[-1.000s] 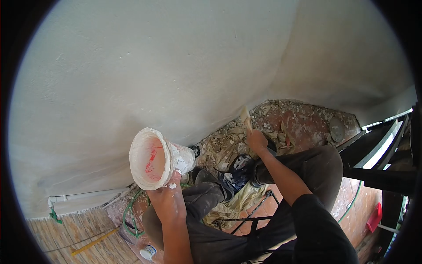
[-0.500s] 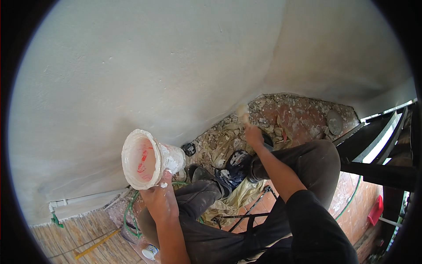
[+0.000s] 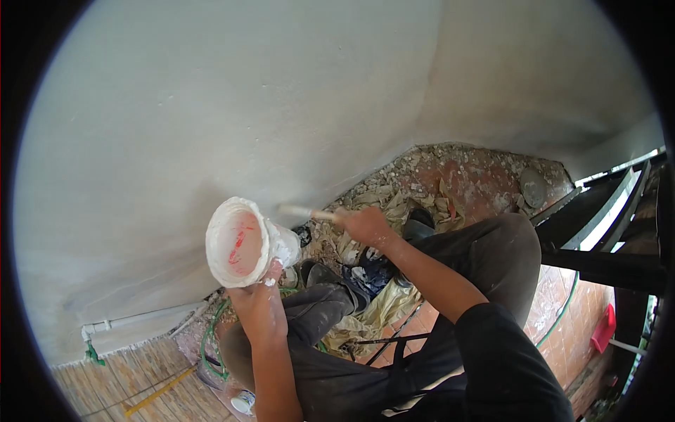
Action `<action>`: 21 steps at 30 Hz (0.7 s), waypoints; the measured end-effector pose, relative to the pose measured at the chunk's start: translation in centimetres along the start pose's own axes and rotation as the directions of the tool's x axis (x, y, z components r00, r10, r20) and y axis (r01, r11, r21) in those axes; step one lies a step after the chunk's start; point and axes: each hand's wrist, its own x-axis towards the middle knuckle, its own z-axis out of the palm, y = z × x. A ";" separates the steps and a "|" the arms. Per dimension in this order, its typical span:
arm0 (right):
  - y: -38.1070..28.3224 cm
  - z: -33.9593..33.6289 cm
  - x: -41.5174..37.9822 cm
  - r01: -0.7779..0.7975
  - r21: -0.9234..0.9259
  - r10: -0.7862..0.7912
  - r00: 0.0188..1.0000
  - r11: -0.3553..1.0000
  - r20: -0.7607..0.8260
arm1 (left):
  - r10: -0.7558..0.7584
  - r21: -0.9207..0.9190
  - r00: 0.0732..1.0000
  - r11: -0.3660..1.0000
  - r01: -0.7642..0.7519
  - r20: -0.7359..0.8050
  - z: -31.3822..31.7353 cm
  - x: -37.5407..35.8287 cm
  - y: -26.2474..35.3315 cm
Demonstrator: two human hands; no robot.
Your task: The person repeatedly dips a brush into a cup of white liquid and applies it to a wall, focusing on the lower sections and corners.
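In my left hand (image 3: 261, 302) is a white, paint-crusted bucket (image 3: 281, 246), gripped from below and tilted so its mouth faces me. Red streaks show on its pale inside. My right hand (image 3: 365, 226) is closed around the handle of a paintbrush (image 3: 302, 212). The brush points left, its pale bristles close to the wall (image 3: 176, 126) and a little to the right of the bucket's rim. The wall is off-white, with small pits and smudges.
Debris and crumpled plastic sheeting (image 3: 387, 309) cover the floor along the wall. A white pipe (image 3: 140, 318) runs low on the left, near a green hose (image 3: 206, 337). Black metal framework (image 3: 598, 271) stands on the right, with a red dustpan (image 3: 602, 329) below it.
My right hand has swung left with the paintbrush, from near the wall's corner toward the bucket. The bucket has shifted slightly right and up in view.
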 end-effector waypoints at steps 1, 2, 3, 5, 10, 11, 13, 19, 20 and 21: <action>0.7 -0.9 0.9 -0.170 -0.052 0.173 0.982 0.984 0.070 | 0.020 -0.014 1.000 1.000 -0.020 -0.010 0.0 0.0 0.0; 2.4 -2.5 1.5 -0.188 -0.095 0.187 0.982 0.978 -0.021 | 0.033 -0.024 0.998 0.999 -0.031 0.046 0.0 0.0 0.0; 4.6 -4.4 1.7 -0.205 -0.134 0.190 0.975 0.970 -0.114 | 0.049 -0.036 0.994 0.998 -0.046 0.097 0.0 -0.1 0.0; 8.0 -7.0 0.9 -0.357 -0.159 0.334 0.930 0.921 -0.153 | 0.059 -0.095 0.991 0.994 -0.048 0.116 0.1 0.0 0.3; 8.3 -10.3 0.1 -0.520 -0.065 0.504 0.847 0.852 -0.170 | 0.176 -0.128 0.981 0.978 -0.164 0.083 -0.4 1.7 0.4; 8.2 -11.1 0.5 -0.454 -0.010 0.434 0.859 0.891 -0.270 | 0.167 -0.135 0.983 0.978 -0.156 0.079 -0.2 1.7 0.8; 7.1 -14.2 2.5 -0.359 0.024 0.340 0.859 0.933 -0.383 | 0.184 -0.103 0.980 0.979 -0.176 0.076 -0.3 2.1 1.0; -0.4 -29.6 5.6 -0.247 0.731 0.404 0.914 0.636 -0.044 | 0.194 -0.163 0.979 0.970 -0.182 0.062 0.0 1.1 2.6; -2.4 -31.7 5.7 -0.115 0.801 0.367 0.920 0.587 -0.136 | 0.187 -0.162 0.980 0.971 -0.175 0.062 -0.1 1.1 2.7; -3.9 -32.9 5.9 0.023 0.850 0.335 0.913 0.526 -0.232 | 0.207 -0.149 0.976 0.969 -0.196 0.065 -0.2 1.3 2.3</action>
